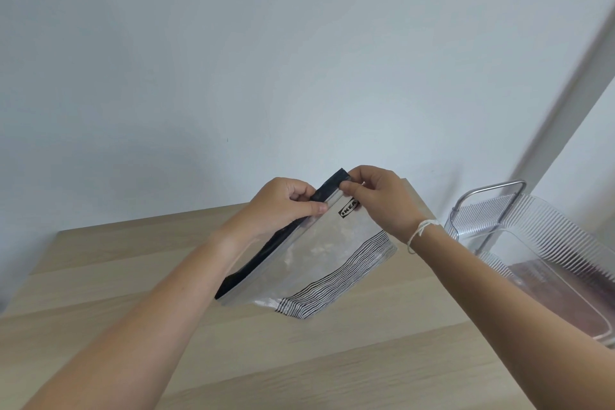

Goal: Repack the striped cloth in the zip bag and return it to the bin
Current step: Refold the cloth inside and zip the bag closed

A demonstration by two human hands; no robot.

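Observation:
A clear zip bag (pixel 319 253) with a black zip strip and a band of black lines hangs in the air above the wooden table (pixel 133 276). My left hand (pixel 283 206) pinches the zip strip near the middle. My right hand (pixel 382 200) pinches the strip at its upper end, beside the printed logo. The band of black lines sits at the bag's lower end; I cannot tell whether it is the striped cloth inside or a print on the bag. The clear ribbed bin (pixel 539 243) with a metal handle stands on the table to the right.
A pale wall rises behind the table. The table's far edge runs just behind my hands, and its far right corner is near the bin. Something dark lies at the bottom of the bin.

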